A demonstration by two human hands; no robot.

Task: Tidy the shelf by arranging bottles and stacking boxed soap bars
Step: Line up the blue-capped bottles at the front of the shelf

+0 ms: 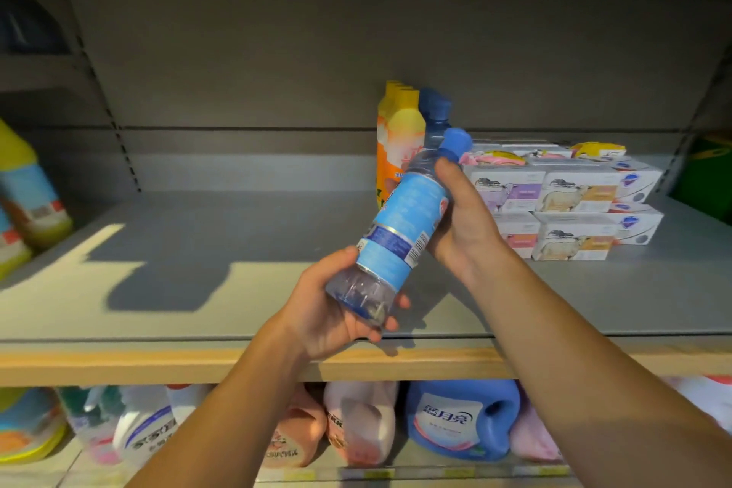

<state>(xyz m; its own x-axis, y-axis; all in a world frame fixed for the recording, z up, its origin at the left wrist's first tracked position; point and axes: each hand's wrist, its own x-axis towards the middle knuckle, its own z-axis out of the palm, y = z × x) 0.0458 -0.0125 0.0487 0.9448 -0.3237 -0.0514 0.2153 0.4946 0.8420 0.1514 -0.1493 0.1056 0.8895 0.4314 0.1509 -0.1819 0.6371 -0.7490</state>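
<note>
Both hands are holding a clear water bottle (400, 234) tilted above the grey shelf (198, 250), cap end toward the soap boxes (570, 206). The left hand (328, 313) is cupping the bottle's base with its fingers curled beneath it. The right hand (463, 222) is gripping the upper part just below the blue cap. The soap boxes are sitting stacked on the shelf, behind the bottle. Yellow bottles (396, 139) and another blue-capped bottle (433, 119) are standing just beside those boxes.

Retail shop aisle. Grey metal gondola shelf (237, 250) with slotted uprights; boxed soaps (570, 206) stacked. Detergent jugs (459, 420) below, above price-tag strip (416, 472).
</note>
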